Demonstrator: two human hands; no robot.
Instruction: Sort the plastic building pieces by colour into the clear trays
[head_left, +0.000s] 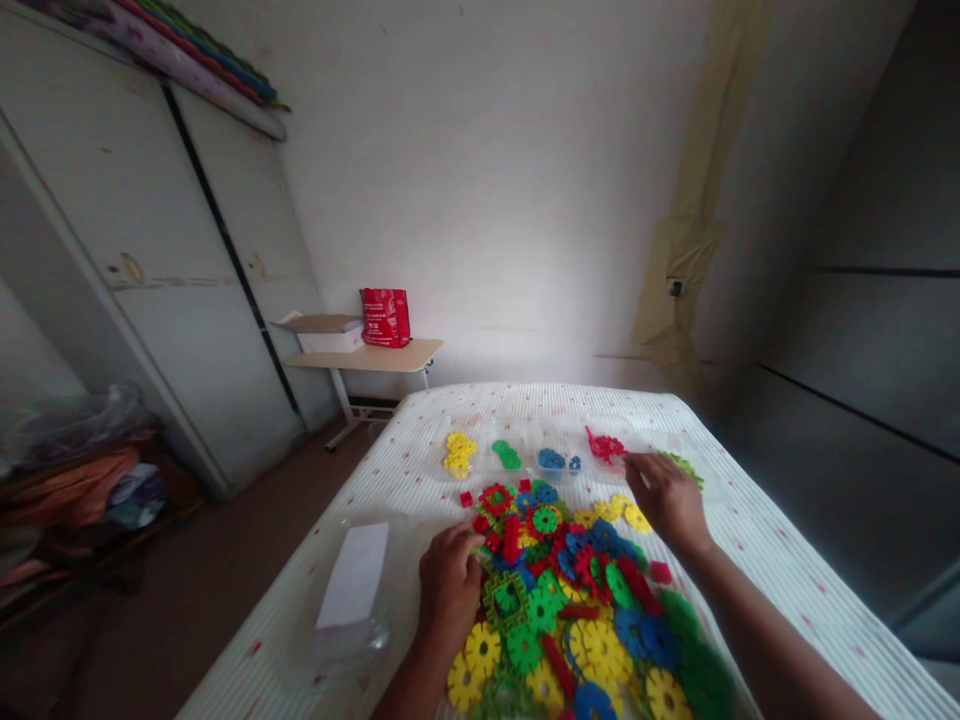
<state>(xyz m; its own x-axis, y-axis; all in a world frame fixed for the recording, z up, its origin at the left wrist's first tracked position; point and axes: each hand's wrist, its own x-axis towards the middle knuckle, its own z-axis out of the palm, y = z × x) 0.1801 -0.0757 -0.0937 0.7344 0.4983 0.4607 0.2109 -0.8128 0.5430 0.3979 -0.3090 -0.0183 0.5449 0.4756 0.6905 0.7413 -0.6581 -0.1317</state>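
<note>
**White striped bedspread (757,520) with toy discs**

Centrally lies a mixed pile of red, yellow, green and blue plastic gear-shaped discs (577,610). At its edge the left hand (450,585) curls its fingers. Beside the small red group (606,446) hovers the right hand (667,500). Whether either hand grips a piece cannot be told. Colour-sorting seems in hand, and placing calls for a matching group.

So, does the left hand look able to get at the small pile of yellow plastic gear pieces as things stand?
Probably yes. The left hand rests at the left edge of the mixed heap, and the yellow pile lies beyond it across striped sheet; only a few loose red pieces lie between.
</note>
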